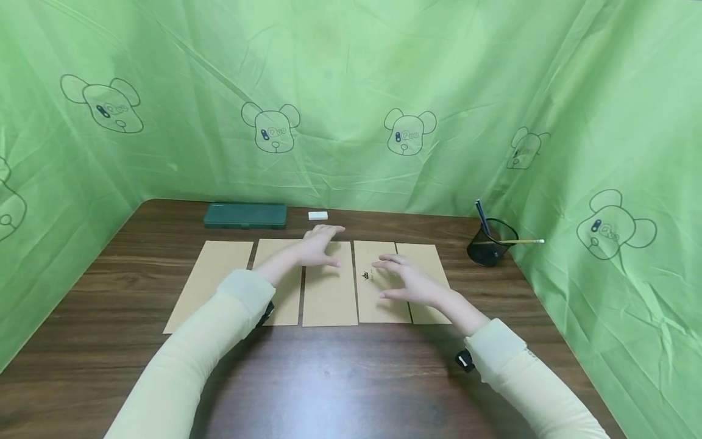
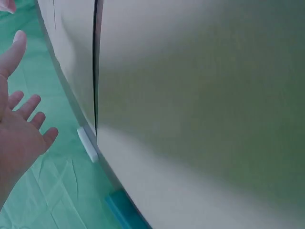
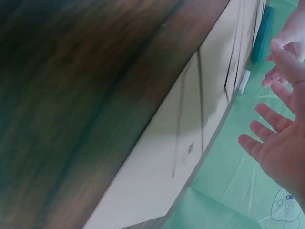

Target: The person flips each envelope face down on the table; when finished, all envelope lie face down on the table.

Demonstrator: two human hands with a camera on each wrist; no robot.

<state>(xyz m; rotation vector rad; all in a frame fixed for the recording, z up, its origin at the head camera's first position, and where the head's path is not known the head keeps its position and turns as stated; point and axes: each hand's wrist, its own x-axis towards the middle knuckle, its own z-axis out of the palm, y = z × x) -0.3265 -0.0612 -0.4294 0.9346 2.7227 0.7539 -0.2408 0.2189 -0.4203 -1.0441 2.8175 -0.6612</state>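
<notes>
Several brown kraft-paper sheets or booklets lie side by side in a row, upright to the person. My left hand (image 1: 317,247) hovers over the middle sheet (image 1: 330,302), fingers spread and slightly bent, holding nothing. Over the sheet with a small dark crown mark (image 1: 378,310) is my right hand (image 1: 414,284), its fingers loosely apart and also holding nothing. The rightmost sheet (image 1: 425,262) runs partly under that hand and wrist. At the far left lies another sheet (image 1: 208,277); the left forearm partly hides the second sheet (image 1: 285,305). Both wrist views show the hands above the sheets.
A dark green flat case (image 1: 245,216) and a white eraser (image 1: 317,216) lie along the back of the wooden table (image 1: 329,384). A black mesh pen cup (image 1: 488,249) at the back right holds pens and a yellow pencil (image 1: 523,241). Green curtains (image 1: 340,79) surround the table.
</notes>
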